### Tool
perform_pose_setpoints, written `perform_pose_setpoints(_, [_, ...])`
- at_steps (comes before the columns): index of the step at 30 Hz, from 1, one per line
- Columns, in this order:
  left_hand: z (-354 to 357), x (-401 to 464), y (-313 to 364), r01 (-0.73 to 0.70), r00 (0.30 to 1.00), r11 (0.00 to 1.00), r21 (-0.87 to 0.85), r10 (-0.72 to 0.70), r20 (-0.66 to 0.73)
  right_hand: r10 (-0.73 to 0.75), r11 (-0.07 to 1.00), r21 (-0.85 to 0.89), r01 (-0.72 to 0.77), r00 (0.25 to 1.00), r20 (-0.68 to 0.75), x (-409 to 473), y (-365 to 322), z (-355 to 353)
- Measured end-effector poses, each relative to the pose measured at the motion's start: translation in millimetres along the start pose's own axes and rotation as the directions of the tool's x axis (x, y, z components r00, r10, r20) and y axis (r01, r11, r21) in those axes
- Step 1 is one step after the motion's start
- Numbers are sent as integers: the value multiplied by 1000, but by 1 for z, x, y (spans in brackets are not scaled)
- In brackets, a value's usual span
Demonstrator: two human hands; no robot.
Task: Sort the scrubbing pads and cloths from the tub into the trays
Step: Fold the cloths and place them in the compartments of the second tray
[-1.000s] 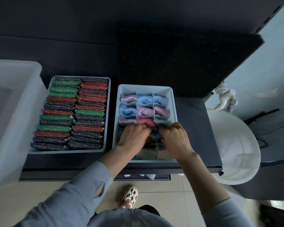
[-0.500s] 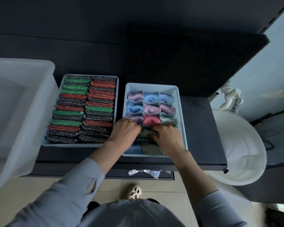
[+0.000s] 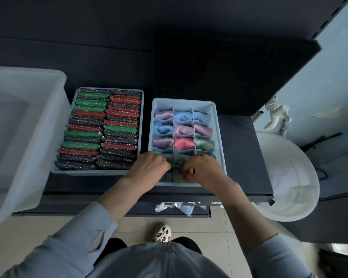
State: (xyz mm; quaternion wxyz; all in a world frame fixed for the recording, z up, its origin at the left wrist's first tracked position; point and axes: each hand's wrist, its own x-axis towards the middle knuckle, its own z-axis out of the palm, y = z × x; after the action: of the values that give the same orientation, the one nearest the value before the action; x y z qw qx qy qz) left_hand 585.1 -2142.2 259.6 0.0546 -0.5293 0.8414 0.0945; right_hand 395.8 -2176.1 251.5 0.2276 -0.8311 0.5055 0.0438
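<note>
Two hands (image 3: pixel 175 169) on grey-green cloth (image 3: pixel 179 159); two trays (image 3: pixel 219 137), one tub (image 3: pixel 48 109)

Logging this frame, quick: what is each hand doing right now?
Left hand: fingers curled into the cloth tray; grip hidden, cannot tell.
Right hand: pinching a grey-green cloth.

The translucent white tub (image 3: pixel 22 137) stands at the left, overhanging the near edge of the worktop (image 3: pixel 241 157). Beside it on the right lies a light blue tray (image 3: pixel 96 171) packed with scrubbing pads (image 3: pixel 100 129) on edge, in two columns of green, red and dark glittering ones. Just right of it is the divided tray (image 3: pixel 219 137), three cells wide. Its far three rows hold rolled cloths (image 3: pixel 184 129) in pink, blue, purple, red and grey-green, one in each cell. In the near rows a grey-green cloth (image 3: pixel 179 160) sits in the middle cell.
</note>
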Motion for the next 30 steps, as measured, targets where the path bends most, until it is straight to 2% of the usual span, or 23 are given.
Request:
perform_pose_setpoints(2, [4,-1,-2,-1,999,1000,-14,0,-33,4,999,34,-5,1000,31,-7,5,-5])
perform_pose_setpoints(5, [5,-1,-1,-35,994,989,-146,19,-111,92,996,14,-91,995,-30,-25,24,-16])
perform_pose_setpoints(8, [7,3,8,-85,992,963,-255,59,-107,143,981,-125,-147,989,-39,-35,31,-20])
perform_pose_setpoints(12, [11,10,14,-95,992,961,-261,70,-107,97,958,-265,-108,994,-54,-26,23,-15])
perform_pose_setpoints(14, [11,9,13,-88,993,959,-269,63,-100,122,937,-320,-140,990,-76,-20,20,-9])
perform_pose_setpoints(18, [8,-8,0,-79,987,937,-339,26,-158,198,939,-264,-220,974,-107,-21,15,-12])
perform_pose_setpoints(21, [-1,-43,-33,16,929,946,-325,-134,-345,131,980,-112,-167,952,-275,-13,-9,-20])
perform_pose_setpoints(23, [0,-70,-68,145,846,940,-309,-279,-454,51,999,19,-47,934,-354,4,-42,-16])
perform_pose_setpoints(24, [3,-82,-85,224,816,924,-311,-352,-458,0,997,66,27,926,-378,14,-62,-11])
perform_pose_setpoints(25, [8,-90,-101,303,809,902,-307,-413,-419,-63,991,80,103,914,-400,25,-83,-3])
perform_pose_setpoints(27, [17,-98,-120,401,835,882,-248,-463,-296,-180,977,28,211,890,-419,48,-121,15])
perform_pose_setpoints(30, [30,-95,-125,448,851,870,-204,-485,-202,-177,984,-54,168,941,-288,73,-162,42])
